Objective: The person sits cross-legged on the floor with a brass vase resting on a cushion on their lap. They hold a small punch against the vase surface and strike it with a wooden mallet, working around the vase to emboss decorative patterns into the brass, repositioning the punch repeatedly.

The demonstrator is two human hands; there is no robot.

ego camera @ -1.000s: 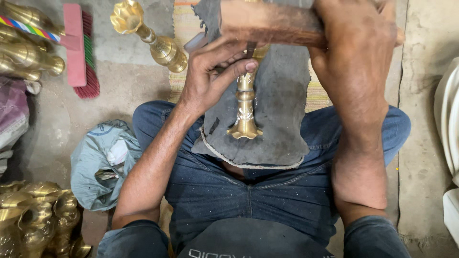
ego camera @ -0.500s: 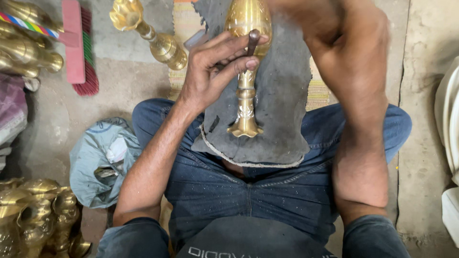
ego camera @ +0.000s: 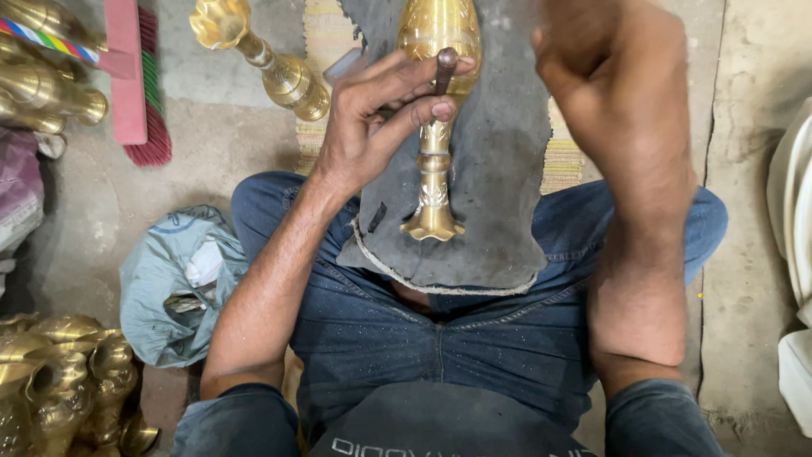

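We look down at a bare concrete floor (ego camera: 753, 169), grey and dusty, on which we sit cross-legged in blue jeans (ego camera: 440, 338). Across our lap and running away from us lies a dark grey cloth (ego camera: 507, 169), worn at its near edge, with a striped woven mat (ego camera: 562, 156) showing under it on both sides. Beside our left knee a crumpled pale blue-grey bag (ego camera: 165, 279) rests on the floor. At the lower left corner stands a cluster of brass pieces (ego camera: 59, 381), and more brass ware (ego camera: 42, 76) lies at the upper left, next to a pink-backed brush (ego camera: 135, 85) with red and green bristles. A pale rounded object (ego camera: 791, 220) sits at the right edge

On the cloth lies the brass vase (ego camera: 436, 118), its flared foot toward us and its rounded body away from us. A second brass vase (ego camera: 262, 55) lies on the floor just beyond the mat, well to the left. Our left hand (ego camera: 372, 127) rests on the first vase, fingers closed around a small dark punch (ego camera: 445, 68) whose tip meets the vase's body. Our right hand (ego camera: 609, 85) is raised to the right of the vase, blurred, and we cannot tell what it holds or whether it is closed
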